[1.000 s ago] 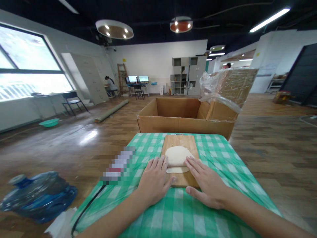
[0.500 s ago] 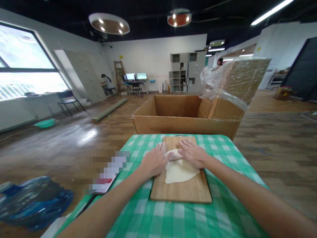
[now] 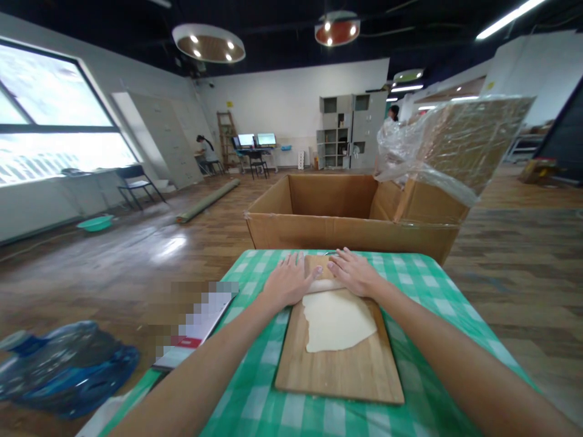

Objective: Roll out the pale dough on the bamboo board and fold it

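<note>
A cardboard box stands open — a green basin sits left.

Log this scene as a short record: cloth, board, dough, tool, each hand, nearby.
cloth: green-and-white checked tablecloth
board: wooden cutting board, flat on the cloth
dough: thin, uneven-edged dough sheet on the board
tool: rolling pin at the dough's far end
left hand: on the pin's left part
right hand: on its right part
nearby: cardboard box beyond the table
</note>
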Motion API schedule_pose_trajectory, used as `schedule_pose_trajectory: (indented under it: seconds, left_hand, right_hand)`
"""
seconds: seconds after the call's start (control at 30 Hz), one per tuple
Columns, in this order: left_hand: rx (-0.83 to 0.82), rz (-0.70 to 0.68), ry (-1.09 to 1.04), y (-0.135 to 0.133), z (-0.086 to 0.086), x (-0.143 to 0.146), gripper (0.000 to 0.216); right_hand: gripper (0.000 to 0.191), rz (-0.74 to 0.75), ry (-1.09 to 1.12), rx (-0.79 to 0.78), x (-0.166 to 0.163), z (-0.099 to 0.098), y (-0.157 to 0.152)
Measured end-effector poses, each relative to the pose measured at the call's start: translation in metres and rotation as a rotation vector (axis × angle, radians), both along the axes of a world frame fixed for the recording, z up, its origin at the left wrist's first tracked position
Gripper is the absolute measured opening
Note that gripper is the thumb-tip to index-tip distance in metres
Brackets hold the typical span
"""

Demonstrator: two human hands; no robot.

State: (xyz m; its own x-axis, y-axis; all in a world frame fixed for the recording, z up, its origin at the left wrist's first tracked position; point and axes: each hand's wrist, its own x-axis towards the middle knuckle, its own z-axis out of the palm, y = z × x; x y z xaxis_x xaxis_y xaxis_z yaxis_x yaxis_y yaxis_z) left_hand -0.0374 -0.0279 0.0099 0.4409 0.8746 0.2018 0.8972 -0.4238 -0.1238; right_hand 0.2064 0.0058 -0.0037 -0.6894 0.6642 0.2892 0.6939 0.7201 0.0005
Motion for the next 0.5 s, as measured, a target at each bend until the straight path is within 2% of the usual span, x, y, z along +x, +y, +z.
schedule_pose_trajectory:
  seconds: [0.1,0.17,0.23,0.37,0.5]
  left_hand:
    - [0.054,0.138,-0.098,-0.017,-0.002,0.008,0.076]
    - [0.061,0.161,-0.128,-0.029,-0.003,0.012,0.083]
    - [0.050,0.153,-0.137,-0.042,-0.002,0.014,0.085]
    - [0.028,0.107,-0.145,-0.073,0.003,0.015,0.082]
    - [0.050,0.031,-0.149,-0.111,0.006,0.015,0.078]
  right_hand:
    - [0.046,-0.019,0.065,-0.016,0.001,0.000,-0.016]
    - [0.047,-0.021,0.079,-0.038,0.002,0.002,-0.030]
    - [0.052,-0.050,0.089,-0.078,0.003,0.005,-0.047]
    - [0.077,-0.162,0.131,-0.184,0.007,0.015,-0.092]
    - [0.085,-0.150,0.140,-0.207,0.016,0.023,-0.141]
